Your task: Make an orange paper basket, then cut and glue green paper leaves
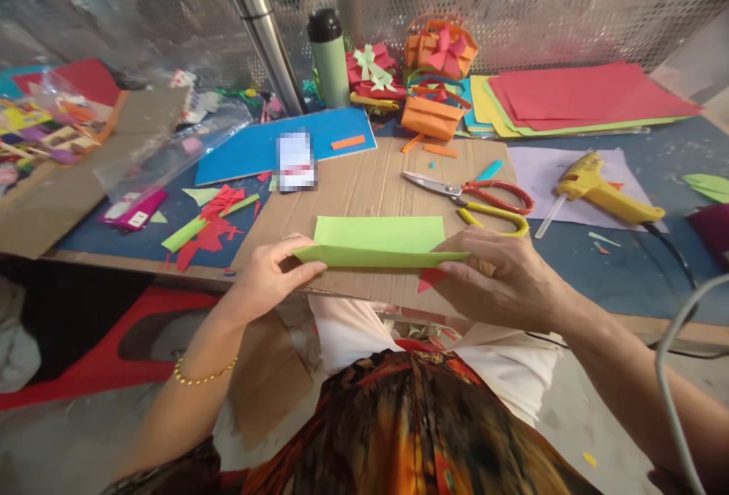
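The left hand [279,271] and right hand [504,275] pinch a rectangular light-green paper sheet [379,233], thumbs nearly closed on fingers; it spans between both grips. Its near edge is turned up, but the fold seems not yet flattened.

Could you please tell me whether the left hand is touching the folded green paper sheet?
Touching: the head view shows the left hand pinching the folded green paper sheet at its left end.
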`<state>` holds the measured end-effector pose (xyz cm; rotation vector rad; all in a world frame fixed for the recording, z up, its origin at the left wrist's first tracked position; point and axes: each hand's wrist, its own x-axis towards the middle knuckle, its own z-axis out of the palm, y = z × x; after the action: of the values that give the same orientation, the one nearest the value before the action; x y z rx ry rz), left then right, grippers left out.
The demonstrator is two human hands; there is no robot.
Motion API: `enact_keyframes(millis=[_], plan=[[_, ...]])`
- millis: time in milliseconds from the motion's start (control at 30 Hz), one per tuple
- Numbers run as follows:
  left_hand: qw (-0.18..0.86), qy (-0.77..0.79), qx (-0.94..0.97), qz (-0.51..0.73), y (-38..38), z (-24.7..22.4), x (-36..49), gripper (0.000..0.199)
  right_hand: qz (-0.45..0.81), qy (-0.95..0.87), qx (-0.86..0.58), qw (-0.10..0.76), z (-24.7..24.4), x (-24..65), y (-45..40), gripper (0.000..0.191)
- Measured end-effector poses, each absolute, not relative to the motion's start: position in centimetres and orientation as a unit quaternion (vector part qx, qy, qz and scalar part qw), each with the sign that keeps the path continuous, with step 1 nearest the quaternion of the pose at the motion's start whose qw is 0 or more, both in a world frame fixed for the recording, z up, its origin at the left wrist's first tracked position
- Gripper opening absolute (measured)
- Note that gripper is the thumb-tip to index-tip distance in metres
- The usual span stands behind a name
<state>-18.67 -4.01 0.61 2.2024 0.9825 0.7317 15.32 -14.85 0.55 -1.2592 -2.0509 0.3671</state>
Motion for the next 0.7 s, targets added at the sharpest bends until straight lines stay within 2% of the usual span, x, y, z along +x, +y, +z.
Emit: enact_keyframes(millis=[67,133,200,300,433,600,700], plan=[[0.316,0.325,0.849,0.272,-4.3,0.5,-19.2,0.009,0.125,-0.815,-0.446,0.348,-0.2,15.9,-14.9,0.016],[0.281,0.282,0.873,0.282,-4.4,0.3,-19.3,0.018,0.08,-0.834,-0.43,0.337,-0.8,16.3,-14.9,0.025],[0.206,0.255,0.896,0.3,-4.4,-0.1,-19.1,0.029,0.038,-0.842,-0.431,0.323,-1.1,16.5,-15.1,0.034],[0.075,0.248,0.913,0.316,-4.3,-0.6,-18.3,0.037,0.009,-0.845,-0.432,0.316,-1.2,16.2,-15.6,0.032],[-0.026,0.253,0.924,0.286,-4.3,-0.7,-17.4,0.034,0.009,-0.848,-0.419,0.324,-1.5,15.7,-15.9,0.027],[-0.067,0.247,0.937,0.236,-5.5,-0.1,-17.1,0.027,0.007,-0.849,-0.417,0.325,-1.9,15.7,-15.8,0.028],[-0.062,0.23,0.946,0.219,-6.3,0.4,-16.8,0.016,0.001,-0.849,-0.421,0.32,-2.0,15.7,-15.7,0.025]])
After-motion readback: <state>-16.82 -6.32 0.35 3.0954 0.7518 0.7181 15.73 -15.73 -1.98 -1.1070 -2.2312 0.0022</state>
